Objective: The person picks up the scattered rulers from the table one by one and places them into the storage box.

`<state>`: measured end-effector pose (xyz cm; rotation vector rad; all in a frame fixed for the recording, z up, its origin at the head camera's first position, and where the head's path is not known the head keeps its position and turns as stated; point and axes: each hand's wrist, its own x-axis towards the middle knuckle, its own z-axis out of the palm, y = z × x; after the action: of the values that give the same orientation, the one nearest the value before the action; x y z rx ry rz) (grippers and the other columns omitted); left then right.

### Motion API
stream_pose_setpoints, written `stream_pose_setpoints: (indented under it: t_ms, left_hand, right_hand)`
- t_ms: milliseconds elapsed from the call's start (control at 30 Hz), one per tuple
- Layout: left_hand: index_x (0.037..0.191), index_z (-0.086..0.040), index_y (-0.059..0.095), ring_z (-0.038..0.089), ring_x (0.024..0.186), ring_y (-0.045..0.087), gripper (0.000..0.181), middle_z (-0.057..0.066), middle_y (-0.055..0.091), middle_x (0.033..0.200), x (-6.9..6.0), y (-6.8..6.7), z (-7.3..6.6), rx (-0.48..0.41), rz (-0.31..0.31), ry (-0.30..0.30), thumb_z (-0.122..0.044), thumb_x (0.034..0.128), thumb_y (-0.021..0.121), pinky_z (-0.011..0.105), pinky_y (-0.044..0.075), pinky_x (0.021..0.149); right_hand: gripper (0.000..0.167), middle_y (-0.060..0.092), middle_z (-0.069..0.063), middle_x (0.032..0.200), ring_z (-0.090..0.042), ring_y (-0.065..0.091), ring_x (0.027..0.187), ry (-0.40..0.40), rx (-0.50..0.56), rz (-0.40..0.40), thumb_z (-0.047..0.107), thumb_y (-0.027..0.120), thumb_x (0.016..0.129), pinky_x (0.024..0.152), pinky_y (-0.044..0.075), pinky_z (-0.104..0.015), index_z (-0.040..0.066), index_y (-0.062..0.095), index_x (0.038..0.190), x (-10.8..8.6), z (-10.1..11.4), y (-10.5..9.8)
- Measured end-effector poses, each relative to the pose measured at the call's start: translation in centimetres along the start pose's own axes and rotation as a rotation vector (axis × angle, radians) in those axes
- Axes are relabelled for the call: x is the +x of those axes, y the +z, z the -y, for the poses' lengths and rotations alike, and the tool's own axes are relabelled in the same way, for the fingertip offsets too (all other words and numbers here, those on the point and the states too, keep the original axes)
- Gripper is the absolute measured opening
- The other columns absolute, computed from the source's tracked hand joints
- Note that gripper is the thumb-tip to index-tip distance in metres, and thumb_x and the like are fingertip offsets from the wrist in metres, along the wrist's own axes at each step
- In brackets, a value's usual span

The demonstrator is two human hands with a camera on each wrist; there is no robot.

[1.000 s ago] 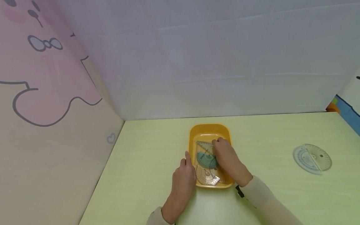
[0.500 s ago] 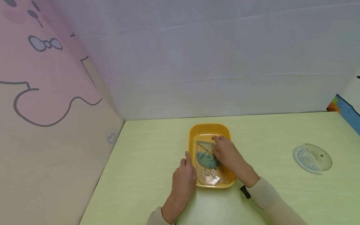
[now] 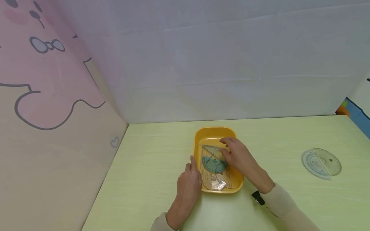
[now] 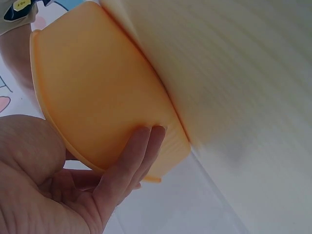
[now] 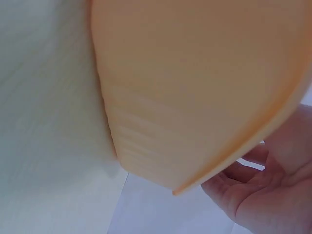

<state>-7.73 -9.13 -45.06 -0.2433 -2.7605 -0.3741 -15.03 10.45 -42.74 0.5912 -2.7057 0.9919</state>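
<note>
A yellow plastic tray stands on the table. Inside lie a clear set square, a teal protractor, a clear protractor and another clear piece with a curved edge, overlapping. My left hand holds the tray's near left side; in the left wrist view two fingers lie against its outer wall, and the thumb tip is hidden by the rim. My right hand hovers over the tray's right side, thumb and fingers apart, with nothing visible between them, beside the set square's right end.
Two more overlapping protractors, one bluish and one greyish, lie on the pale green table to the right. A white sheet rises along the back edge, and a pink-and-beige printed panel stands at the left.
My right hand has drawn back to the right, its thumb and fingers parting, so more of the set square and teal protractor shows. My left hand and the tray have stayed put.
</note>
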Motion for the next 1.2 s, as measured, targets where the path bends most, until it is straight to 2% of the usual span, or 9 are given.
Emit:
stream_pose_setpoints:
  t_ms: [233,533,867,1200]
  left_hand:
    - [0.136,0.015,0.055,0.018,0.048,0.056,0.054,0.017,0.065,0.091,0.0,0.0,-0.1,-0.014,0.006,-0.003,-0.002,0.0884,0.075,0.029,0.048,0.043]
    - [0.136,0.016,0.054,0.018,0.048,0.055,0.054,0.017,0.065,0.09,0.0,0.0,-0.1,-0.028,0.016,-0.005,-0.002,0.0887,0.075,0.029,0.048,0.043]
    - [0.136,0.015,0.054,0.019,0.048,0.056,0.055,0.018,0.065,0.092,0.0,0.1,-0.1,-0.038,0.026,-0.016,-0.002,0.0886,0.076,0.03,0.049,0.044]
    - [0.136,0.015,0.054,0.018,0.048,0.055,0.056,0.018,0.065,0.091,0.0,0.1,-0.1,-0.033,0.027,-0.013,-0.004,0.0884,0.077,0.029,0.048,0.045]
  right_hand:
    - [0.031,0.067,-0.022,0.117,-0.034,0.066,0.098,0.051,0.039,0.005,0.003,0.074,0.093,0.077,0.06,-0.043,-0.006,0.066,0.122,-0.2,-0.3,-0.5]
    - [0.03,0.067,-0.022,0.116,-0.035,0.066,0.097,0.023,0.074,-0.038,0.0,0.073,0.093,0.078,0.059,-0.046,-0.008,0.066,0.121,-0.6,-0.9,-1.5]
    - [0.031,0.067,-0.024,0.117,-0.036,0.064,0.1,0.03,0.103,-0.065,0.0,0.071,0.094,0.08,0.058,-0.049,-0.009,0.065,0.122,-1.4,-1.4,-2.9]
    - [0.031,0.067,-0.024,0.117,-0.037,0.065,0.101,0.048,0.071,-0.098,0.002,0.072,0.094,0.08,0.058,-0.051,-0.007,0.065,0.123,-2.5,-2.5,-4.3]
